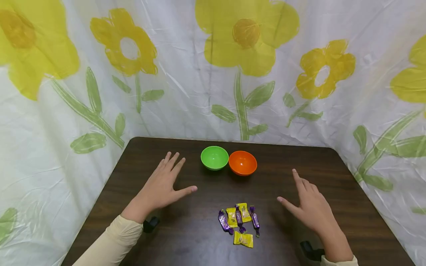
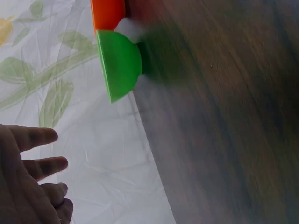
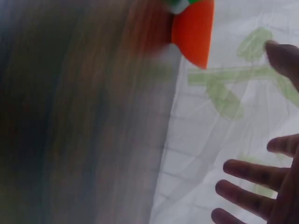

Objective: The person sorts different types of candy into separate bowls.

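Note:
My left hand (image 1: pixel 159 188) hovers over the left part of the table, fingers spread and holding nothing. Off to the right, my right hand (image 1: pixel 311 207) is held over the table with its thumb out and nothing in it. Between and beyond the hands stand a green bowl (image 1: pixel 214 158) and an orange bowl (image 1: pixel 243 163), side by side at the back, with no contents showing. Nearer me lies a small group of wrapped candies: purple candies (image 1: pixel 255 221) and yellow candies (image 1: pixel 243 239). In the left wrist view the green bowl (image 2: pixel 119 65) appears beyond the fingertips.
The dark wood table (image 1: pixel 186 236) ends at a back edge just behind the bowls. A white curtain (image 1: pixel 179 111) with yellow flowers surrounds its back and sides. Dark wrist cameras (image 1: pixel 151 224) sit under both wrists.

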A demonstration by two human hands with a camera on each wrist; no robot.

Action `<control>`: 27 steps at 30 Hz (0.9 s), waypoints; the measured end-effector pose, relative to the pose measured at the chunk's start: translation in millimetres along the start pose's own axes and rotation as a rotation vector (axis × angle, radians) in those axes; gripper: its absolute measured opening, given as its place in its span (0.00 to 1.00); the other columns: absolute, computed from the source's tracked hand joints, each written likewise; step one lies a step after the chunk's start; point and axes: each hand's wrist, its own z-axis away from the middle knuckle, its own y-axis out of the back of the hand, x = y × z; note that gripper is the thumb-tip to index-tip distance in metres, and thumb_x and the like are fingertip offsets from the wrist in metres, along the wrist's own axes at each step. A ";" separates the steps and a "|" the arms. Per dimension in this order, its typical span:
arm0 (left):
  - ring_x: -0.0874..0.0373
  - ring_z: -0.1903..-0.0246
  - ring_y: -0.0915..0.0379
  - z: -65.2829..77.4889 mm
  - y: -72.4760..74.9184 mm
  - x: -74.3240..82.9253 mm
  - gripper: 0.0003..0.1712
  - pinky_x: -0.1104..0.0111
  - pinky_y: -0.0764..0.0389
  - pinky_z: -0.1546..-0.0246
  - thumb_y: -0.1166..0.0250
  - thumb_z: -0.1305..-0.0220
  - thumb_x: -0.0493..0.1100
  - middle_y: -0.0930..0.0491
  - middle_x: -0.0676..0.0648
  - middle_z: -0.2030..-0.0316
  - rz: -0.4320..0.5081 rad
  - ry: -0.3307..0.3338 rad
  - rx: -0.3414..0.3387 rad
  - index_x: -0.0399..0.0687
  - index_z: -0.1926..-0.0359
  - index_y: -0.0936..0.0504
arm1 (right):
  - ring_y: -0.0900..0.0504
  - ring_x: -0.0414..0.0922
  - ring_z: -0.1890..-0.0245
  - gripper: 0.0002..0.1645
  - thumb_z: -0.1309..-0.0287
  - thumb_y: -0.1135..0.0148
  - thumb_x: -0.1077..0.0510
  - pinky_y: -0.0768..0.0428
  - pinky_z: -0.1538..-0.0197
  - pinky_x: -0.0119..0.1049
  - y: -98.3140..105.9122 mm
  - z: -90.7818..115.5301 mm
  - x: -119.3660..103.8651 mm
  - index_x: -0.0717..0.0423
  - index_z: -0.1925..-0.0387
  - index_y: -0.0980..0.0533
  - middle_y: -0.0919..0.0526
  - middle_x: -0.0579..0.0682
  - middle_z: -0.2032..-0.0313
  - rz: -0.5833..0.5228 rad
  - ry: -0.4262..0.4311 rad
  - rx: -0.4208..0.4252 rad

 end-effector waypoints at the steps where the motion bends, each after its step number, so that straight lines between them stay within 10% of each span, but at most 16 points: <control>1: 0.40 0.14 0.68 -1.6 0.0 0.9 0.65 0.41 0.53 0.17 0.43 0.38 0.85 0.52 0.40 0.15 0.003 -0.014 0.001 0.46 0.16 0.42 | 0.28 0.72 0.34 0.66 0.33 0.37 0.26 0.25 0.40 0.74 -1.3 -0.1 -1.1 0.47 0.12 0.60 0.28 0.70 0.29 -0.005 0.007 -0.001; 16: 0.44 0.14 0.64 -23.4 -19.5 11.4 0.61 0.45 0.53 0.16 0.40 0.36 0.81 0.50 0.45 0.15 0.094 -0.158 -0.004 0.47 0.17 0.39 | 0.15 0.49 0.53 0.30 0.36 0.25 0.40 0.14 0.55 0.52 -25.1 1.2 -20.5 0.52 0.40 0.17 0.11 0.48 0.52 -0.097 0.072 0.056; 27: 0.42 0.14 0.60 -44.9 -38.5 27.8 0.60 0.44 0.49 0.17 0.43 0.34 0.82 0.43 0.39 0.17 0.125 -0.226 -0.077 0.47 0.17 0.38 | 0.16 0.40 0.59 0.19 0.36 0.26 0.39 0.15 0.58 0.42 -38.8 1.6 -34.6 0.47 0.53 0.14 0.14 0.41 0.60 -0.137 0.030 -0.092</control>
